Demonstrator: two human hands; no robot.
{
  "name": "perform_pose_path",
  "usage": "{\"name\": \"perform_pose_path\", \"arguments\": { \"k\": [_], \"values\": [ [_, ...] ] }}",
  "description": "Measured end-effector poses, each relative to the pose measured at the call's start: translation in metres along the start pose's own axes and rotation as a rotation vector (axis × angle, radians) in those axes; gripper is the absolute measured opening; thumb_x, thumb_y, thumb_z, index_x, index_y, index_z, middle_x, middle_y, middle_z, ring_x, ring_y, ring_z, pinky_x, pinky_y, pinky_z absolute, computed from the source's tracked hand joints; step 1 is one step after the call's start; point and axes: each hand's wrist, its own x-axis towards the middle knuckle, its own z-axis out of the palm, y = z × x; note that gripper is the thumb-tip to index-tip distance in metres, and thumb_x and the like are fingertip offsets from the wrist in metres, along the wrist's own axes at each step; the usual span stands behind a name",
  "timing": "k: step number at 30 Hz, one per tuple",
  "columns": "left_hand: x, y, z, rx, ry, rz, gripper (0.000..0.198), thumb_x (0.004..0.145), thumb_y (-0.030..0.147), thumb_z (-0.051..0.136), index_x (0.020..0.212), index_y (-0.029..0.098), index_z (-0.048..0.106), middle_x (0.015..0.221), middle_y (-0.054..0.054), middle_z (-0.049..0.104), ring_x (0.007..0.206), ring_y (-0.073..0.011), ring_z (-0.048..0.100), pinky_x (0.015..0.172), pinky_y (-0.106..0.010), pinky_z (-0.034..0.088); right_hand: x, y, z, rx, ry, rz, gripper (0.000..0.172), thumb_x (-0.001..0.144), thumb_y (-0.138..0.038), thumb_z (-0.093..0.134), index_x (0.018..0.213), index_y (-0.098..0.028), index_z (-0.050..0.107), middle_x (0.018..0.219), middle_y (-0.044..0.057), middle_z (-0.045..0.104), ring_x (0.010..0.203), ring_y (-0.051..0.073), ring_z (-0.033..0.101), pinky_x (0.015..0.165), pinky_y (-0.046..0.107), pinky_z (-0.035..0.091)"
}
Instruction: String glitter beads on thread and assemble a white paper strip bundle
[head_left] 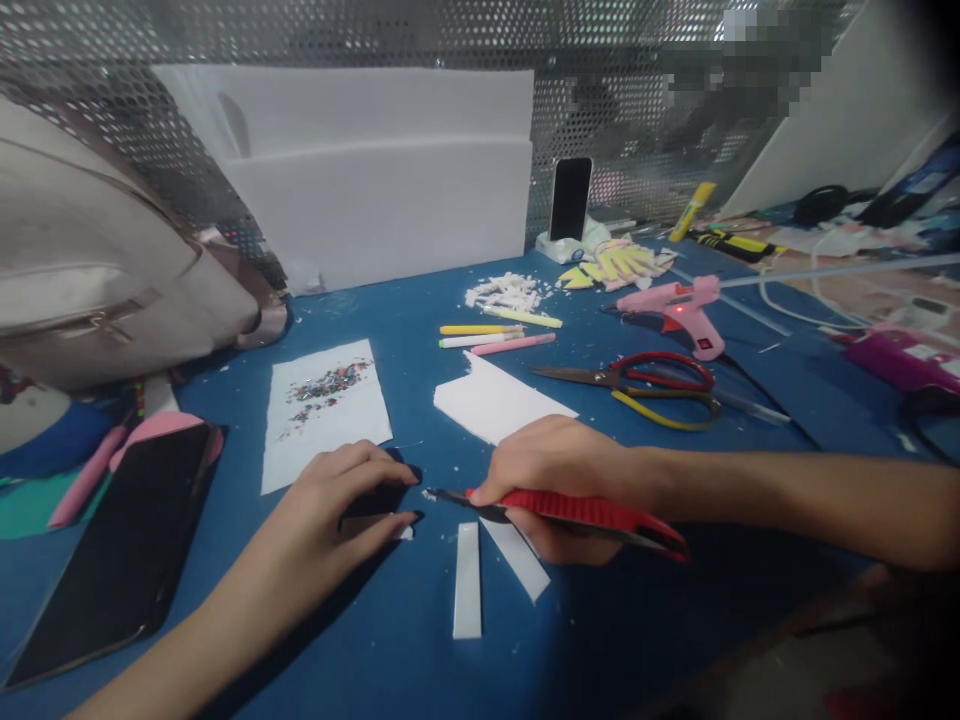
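My right hand (pixel 562 485) is wrapped round a red utility knife (pixel 600 512), its blade pointing left with a tiny white scrap at the tip. My left hand (pixel 352 505) rests on the blue table left of the blade, thumb and fingers apart. A small white piece (pixel 406 533) shows by the left thumb; whether the thumb touches it is unclear. Two white strips lie near the knife: one upright in view (pixel 467 585), the other slanting (pixel 519 560) out from under my right hand. Behind them is a larger white sheet (pixel 499 400) with a ragged edge.
Scissors (pixel 660 388), a pink glue gun (pixel 686 305), markers (pixel 480 330) and white scraps (pixel 510 292) lie behind. Paper with glitter bits (pixel 322 410) is at left, near a black phone (pixel 112 550) and a bag (pixel 112 260). Another phone (pixel 571 200) stands at the back.
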Motion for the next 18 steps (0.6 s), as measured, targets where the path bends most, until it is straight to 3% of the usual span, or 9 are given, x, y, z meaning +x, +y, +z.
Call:
{"name": "perform_pose_path", "arguments": {
  "k": [4, 9, 18],
  "values": [
    [0.011, 0.003, 0.004, -0.049, -0.013, -0.015, 0.017, 0.086, 0.031, 0.069, 0.101, 0.023, 0.068, 0.097, -0.005, 0.067, 0.089, -0.0223, 0.061, 0.080, -0.039, 0.047, 0.001, -0.002, -0.004, -0.049, -0.023, 0.024, 0.020, 0.079, -0.016, 0.050, 0.095, -0.016, 0.062, 0.068, -0.002, 0.064, 0.058, 0.008, 0.057, 0.062, 0.018, 0.048],
    [0.025, 0.006, 0.005, -0.111, -0.030, -0.043, 0.004, 0.083, 0.025, 0.068, 0.083, 0.021, 0.070, 0.085, -0.003, 0.068, 0.078, -0.0192, 0.061, 0.072, -0.034, 0.048, -0.003, -0.002, -0.003, -0.062, -0.019, 0.048, 0.022, 0.076, -0.013, 0.048, 0.090, -0.016, 0.064, 0.070, 0.000, 0.067, 0.060, 0.009, 0.059, 0.063, 0.020, 0.048],
    [0.031, 0.008, 0.005, -0.156, -0.060, -0.058, 0.012, 0.083, 0.025, 0.066, 0.076, 0.019, 0.074, 0.077, -0.003, 0.070, 0.069, -0.0159, 0.064, 0.065, -0.029, 0.048, 0.001, -0.003, -0.003, -0.085, 0.040, 0.053, 0.021, 0.074, -0.012, 0.047, 0.084, -0.015, 0.066, 0.064, -0.002, 0.065, 0.054, 0.008, 0.055, 0.058, 0.019, 0.046]
  ]
}}
